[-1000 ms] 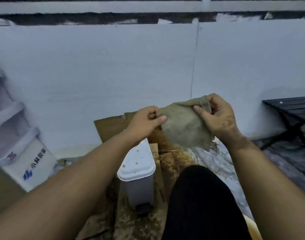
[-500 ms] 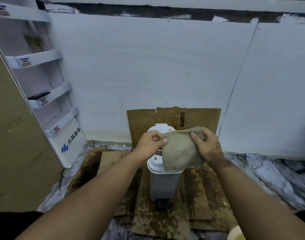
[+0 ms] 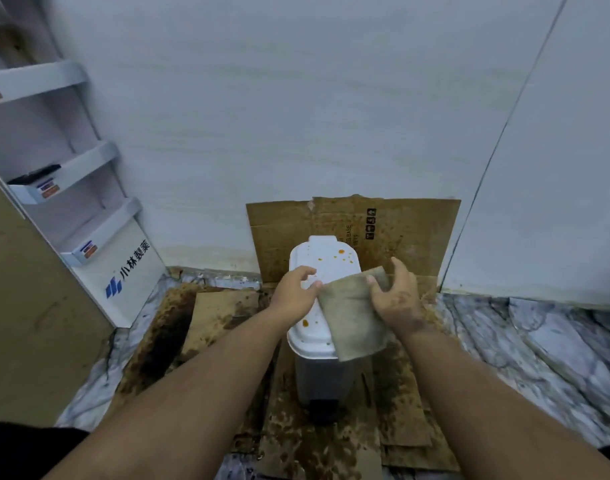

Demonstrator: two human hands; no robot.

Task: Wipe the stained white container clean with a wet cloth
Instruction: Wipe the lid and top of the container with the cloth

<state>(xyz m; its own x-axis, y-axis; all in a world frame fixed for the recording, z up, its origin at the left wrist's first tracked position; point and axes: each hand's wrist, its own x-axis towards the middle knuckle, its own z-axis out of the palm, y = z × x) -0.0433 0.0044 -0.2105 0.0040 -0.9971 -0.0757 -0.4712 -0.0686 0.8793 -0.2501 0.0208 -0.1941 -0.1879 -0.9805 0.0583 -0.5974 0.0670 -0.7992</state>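
Head view: my left hand (image 3: 294, 293) pinches one top corner of the drab olive, damp-looking square cloth (image 3: 352, 319), and my right hand (image 3: 394, 298) curls round the opposite corner, so it hangs stretched between them. Directly beneath, the tall white plastic lidded container (image 3: 319, 336) stands on stained brown cardboard sheets (image 3: 307, 448); its orange-spotted lid runs lengthwise away from me. I judge both hands equally near; the wipe goes straight down.
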